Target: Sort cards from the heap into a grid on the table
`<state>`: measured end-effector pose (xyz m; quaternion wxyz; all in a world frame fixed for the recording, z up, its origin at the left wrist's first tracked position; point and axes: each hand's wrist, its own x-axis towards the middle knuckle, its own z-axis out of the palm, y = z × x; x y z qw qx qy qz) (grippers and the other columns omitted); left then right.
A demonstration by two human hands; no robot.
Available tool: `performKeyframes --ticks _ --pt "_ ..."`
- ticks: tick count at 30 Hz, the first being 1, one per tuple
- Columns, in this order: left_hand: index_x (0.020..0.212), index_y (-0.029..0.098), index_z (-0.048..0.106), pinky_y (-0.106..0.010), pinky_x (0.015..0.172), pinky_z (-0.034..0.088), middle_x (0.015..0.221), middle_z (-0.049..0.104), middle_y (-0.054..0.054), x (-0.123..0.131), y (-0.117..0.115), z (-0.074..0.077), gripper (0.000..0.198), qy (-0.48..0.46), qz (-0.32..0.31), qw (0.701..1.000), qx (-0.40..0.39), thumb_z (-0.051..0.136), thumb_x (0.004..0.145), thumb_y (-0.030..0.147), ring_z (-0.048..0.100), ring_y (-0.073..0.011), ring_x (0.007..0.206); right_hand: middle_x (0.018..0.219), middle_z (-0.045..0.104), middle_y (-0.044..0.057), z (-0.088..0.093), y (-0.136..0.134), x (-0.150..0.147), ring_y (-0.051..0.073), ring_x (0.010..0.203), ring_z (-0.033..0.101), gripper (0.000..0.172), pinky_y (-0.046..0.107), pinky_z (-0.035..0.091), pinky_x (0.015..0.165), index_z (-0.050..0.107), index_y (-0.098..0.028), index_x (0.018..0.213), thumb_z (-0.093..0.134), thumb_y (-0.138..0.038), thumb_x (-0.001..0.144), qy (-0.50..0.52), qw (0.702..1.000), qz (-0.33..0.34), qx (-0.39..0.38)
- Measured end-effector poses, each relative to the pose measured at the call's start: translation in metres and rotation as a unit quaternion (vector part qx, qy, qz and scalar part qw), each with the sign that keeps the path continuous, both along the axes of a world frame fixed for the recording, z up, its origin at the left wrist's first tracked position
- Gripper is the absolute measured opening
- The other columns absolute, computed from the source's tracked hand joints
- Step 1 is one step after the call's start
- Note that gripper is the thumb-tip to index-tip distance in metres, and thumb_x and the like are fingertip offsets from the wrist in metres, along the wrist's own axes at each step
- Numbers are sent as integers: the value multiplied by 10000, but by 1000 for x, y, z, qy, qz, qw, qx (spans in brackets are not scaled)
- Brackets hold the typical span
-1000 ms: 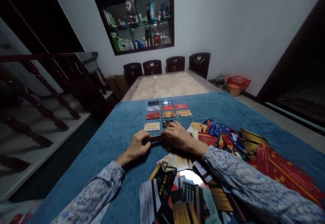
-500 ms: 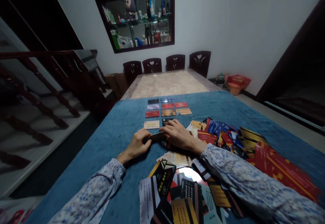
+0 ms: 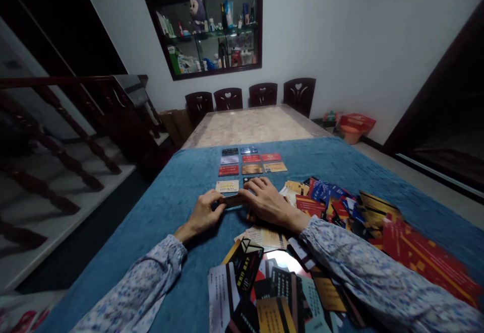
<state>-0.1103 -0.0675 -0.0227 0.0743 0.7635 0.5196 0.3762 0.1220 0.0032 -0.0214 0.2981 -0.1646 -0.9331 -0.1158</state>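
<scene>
My left hand (image 3: 204, 213) and my right hand (image 3: 266, 201) meet over the blue tablecloth (image 3: 166, 207), both pinching one dark card (image 3: 232, 201) held flat between them. Just beyond the hands lies a neat grid of cards (image 3: 251, 161) in rows, with a pale card (image 3: 227, 186) at its near left. A loose heap of coloured cards (image 3: 340, 207) spreads to the right of my right hand, and more cards (image 3: 260, 282) lie under and in front of my forearms.
Past the cloth the bare marble tabletop (image 3: 249, 126) runs to several dark chairs (image 3: 260, 93) at the far end. A wall cabinet (image 3: 212, 25) hangs above them. A wooden stair rail (image 3: 75, 121) stands left; red containers (image 3: 355, 124) sit on the floor right.
Both hands with the card have edged slightly away from me toward the card grid; the view shifted a little. Otherwise nothing differs.
</scene>
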Motion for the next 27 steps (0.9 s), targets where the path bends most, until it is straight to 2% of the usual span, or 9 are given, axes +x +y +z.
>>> performKeyframes --ticks 7,13,16,19,23,27 --pt "755 200 632 -342 749 539 773 655 -30 1 -1 6 68 -19 -1 1000 -4 605 804 161 617 -193 727 1141 587 139 -1 -1 0 269 1022 462 264 408 360 871 602 -177 1178 480 -164 945 8 998 -36 60" --pt "793 169 648 -311 749 538 769 655 -25 1 0 5 45 -12 -5 1000 13 610 816 175 618 -166 728 1119 601 140 -3 0 -1 271 1029 466 256 407 373 868 600 -166 1175 441 -166 974 12 997 -39 66" --pt "875 163 664 -298 765 539 788 665 -24 1 0 4 72 -7 -4 1000 24 617 820 167 631 -161 748 1116 612 139 -3 0 -1 270 1034 474 256 398 378 861 600 -157 1175 432 -164 982 14 996 -32 78" --pt "1008 176 661 -292 786 542 858 684 -26 2 0 2 190 1 7 999 35 622 824 158 644 -157 774 1118 619 146 -3 0 0 274 1045 477 253 396 379 850 601 -143 1174 439 -162 980 19 996 -25 83" --pt "1157 201 599 -311 825 546 955 696 -34 2 0 -5 313 24 16 997 74 599 848 146 658 -170 836 1106 629 138 -4 0 0 267 1025 486 240 393 381 834 609 -135 1151 446 -156 976 23 995 -28 95" --pt "1209 191 533 -350 823 553 1018 670 -74 1 0 -9 333 89 25 987 133 571 880 162 648 -210 896 1086 633 138 -2 0 1 258 983 489 208 382 380 806 618 -103 1111 484 -148 958 38 993 -30 104"
